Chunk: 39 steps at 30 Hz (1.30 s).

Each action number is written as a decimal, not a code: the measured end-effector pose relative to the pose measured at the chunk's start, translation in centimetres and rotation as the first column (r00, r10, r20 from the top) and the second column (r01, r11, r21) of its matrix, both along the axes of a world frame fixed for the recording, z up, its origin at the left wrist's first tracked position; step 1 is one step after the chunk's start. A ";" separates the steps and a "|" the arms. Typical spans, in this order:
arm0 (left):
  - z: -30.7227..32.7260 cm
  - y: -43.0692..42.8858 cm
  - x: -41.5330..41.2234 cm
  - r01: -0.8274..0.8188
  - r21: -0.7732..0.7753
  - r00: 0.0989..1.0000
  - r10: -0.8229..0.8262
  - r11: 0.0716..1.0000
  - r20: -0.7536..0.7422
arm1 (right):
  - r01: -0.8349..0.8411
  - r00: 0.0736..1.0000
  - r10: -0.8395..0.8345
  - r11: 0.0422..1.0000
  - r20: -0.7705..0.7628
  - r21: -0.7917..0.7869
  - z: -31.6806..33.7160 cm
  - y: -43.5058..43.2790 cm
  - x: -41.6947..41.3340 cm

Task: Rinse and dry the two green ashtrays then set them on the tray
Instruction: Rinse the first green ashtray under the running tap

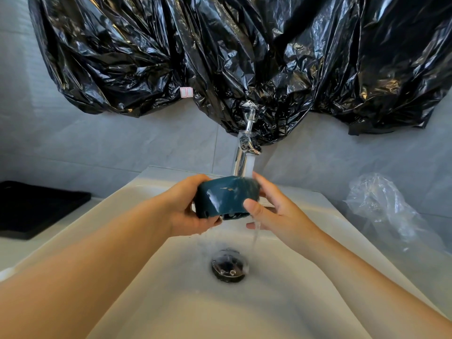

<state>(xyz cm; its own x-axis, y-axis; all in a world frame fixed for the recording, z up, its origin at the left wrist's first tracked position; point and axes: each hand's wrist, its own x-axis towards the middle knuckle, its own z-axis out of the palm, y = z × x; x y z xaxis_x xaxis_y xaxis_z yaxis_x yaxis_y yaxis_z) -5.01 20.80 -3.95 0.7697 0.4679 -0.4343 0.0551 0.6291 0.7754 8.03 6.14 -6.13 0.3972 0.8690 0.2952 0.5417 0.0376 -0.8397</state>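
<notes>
A dark green ashtray (226,195) is held tilted under the running chrome tap (243,160), its underside facing me. My left hand (188,209) grips its left side and bottom edge. My right hand (271,209) holds its right side, thumb across the front. Water streams off the ashtray down towards the drain (229,265) of the white sink (318,211). A black tray (31,209) lies on the counter at the left. Only one ashtray is in view.
Black plastic sheeting (220,57) hangs over the wall above the tap. A crumpled clear plastic bag (381,204) lies on the counter at the right. Grey tiles back the sink.
</notes>
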 end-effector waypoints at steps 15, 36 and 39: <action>0.3 -0.9 -0.2 0.164 0.591 0.986 -0.108 0.790 -0.129 | 0.114 0.949 -0.071 0.986 -0.307 0.124 -0.7 0.7 0.1; -0.4 -1.7 0.3 0.014 0.483 0.998 0.016 0.875 -0.058 | 0.506 0.850 -0.523 0.844 -0.068 -0.177 1.7 0.1 1.6; -0.4 -1.3 0.4 0.001 0.496 0.997 0.037 0.869 -0.067 | 0.529 0.849 -0.529 0.848 0.002 0.039 2.0 -0.4 2.3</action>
<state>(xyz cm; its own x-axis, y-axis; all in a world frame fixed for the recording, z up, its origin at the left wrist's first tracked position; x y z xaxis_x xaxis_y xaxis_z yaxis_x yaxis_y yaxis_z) -4.64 19.54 -4.37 0.7344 0.6498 -0.1958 0.1149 0.1653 0.9795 10.35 5.74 -4.12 0.7897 0.5173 0.3298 0.4986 -0.2280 -0.8363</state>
